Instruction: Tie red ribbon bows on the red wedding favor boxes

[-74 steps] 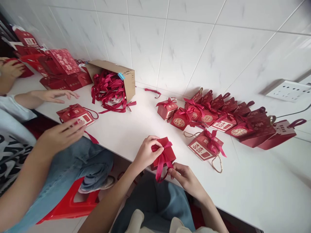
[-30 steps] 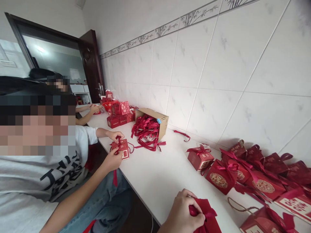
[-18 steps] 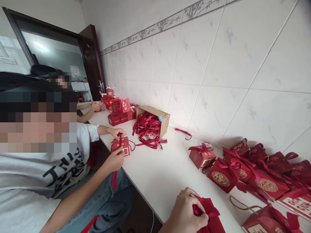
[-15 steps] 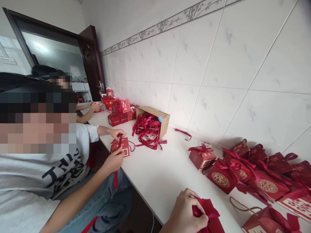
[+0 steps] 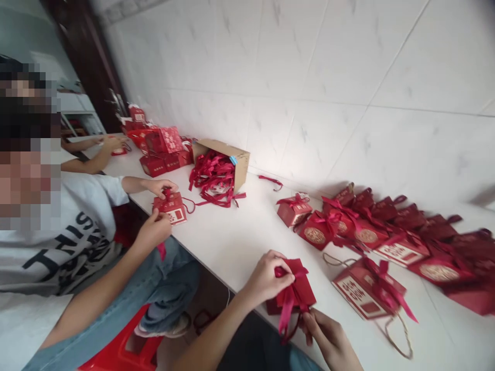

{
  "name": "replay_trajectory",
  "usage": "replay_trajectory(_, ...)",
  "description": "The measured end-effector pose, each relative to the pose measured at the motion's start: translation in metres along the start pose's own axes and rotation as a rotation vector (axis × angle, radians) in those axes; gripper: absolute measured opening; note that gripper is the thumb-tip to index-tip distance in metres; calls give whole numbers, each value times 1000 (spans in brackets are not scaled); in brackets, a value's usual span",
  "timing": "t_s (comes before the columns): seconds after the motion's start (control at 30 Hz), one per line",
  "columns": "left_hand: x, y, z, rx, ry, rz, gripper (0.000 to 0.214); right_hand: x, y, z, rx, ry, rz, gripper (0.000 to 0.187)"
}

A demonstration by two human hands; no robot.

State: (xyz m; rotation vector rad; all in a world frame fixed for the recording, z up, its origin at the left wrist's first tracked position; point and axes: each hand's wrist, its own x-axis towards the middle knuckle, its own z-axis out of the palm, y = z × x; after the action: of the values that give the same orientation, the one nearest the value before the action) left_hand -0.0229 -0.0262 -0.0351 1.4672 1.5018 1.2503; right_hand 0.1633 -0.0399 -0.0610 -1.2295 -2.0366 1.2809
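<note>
Left hand (image 5: 269, 278) bent at the knuckles, thumb and forefinger pinching a loop of ribbon (image 5: 286, 309) on top of a red box (image 5: 305, 291). Right hand (image 5: 327, 335) lower, thumb and finger pinching a dark strand at the box's near right corner; from my feed I cannot tell ribbon from handle cord there. The box sits between the two hands at the near edge of the white table (image 5: 228, 242), ribbon tails hanging down its near side.

Just right of it I log a box with rope handles (image 5: 367, 291), bow on top, pale panel facing out. Beyond that, against the tiled wall (image 5: 294, 67), a close-packed cluster of red boxes (image 5: 402, 221), several tied with bows. I note one loose ribbon (image 5: 270, 180) near the wall.

Further left, a cardboard carton (image 5: 242, 167) on its side, a heap of ribbons (image 5: 212, 178) spilling from its mouth, and more red cartons stacked past it. A co-worker in a lettered shirt (image 5: 81, 237) has both hands on another red box (image 5: 176, 206); part of a red stool (image 5: 119, 355) shows below. A second person's hands, farther along, look too small to read.
</note>
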Motion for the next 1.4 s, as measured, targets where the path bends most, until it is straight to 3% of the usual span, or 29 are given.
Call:
replay_trajectory(0.13,-2,-3,-5,-37,15,63,14,-4,-12,-7,46,-98,-6,52)
replay_trajectory(0.27,-10,-6,-21,7,136,111,19,-7,-12,-42,-18,-223,1,47)
replay_trajectory(0.33,-15,-6,-30,117,159,108,18,0,-11,-60,-34,-130,9,51)
replay_trajectory(0.43,-19,-1,-36,287,126,81,15,21,-17,-70,-48,132,6,55)
replay_trajectory(0.6,-18,3,-29,303,132,37,13,57,-40,-49,-17,182,-56,47)
replay_trajectory(0.73,-18,6,-26,219,139,-44,17,71,-40,-37,97,188,-59,46)
replay_trajectory(0.93,-24,6,-21,-60,83,-257,28,70,-27,-29,295,146,-71,45)
replay_trajectory(1.1,-26,0,-14,-72,141,-251,29,65,-22,-16,453,188,-60,45)
replay_trajectory(1.4,-26,6,-12,15,202,-217,26,61,-17,-4,599,264,-20,44)
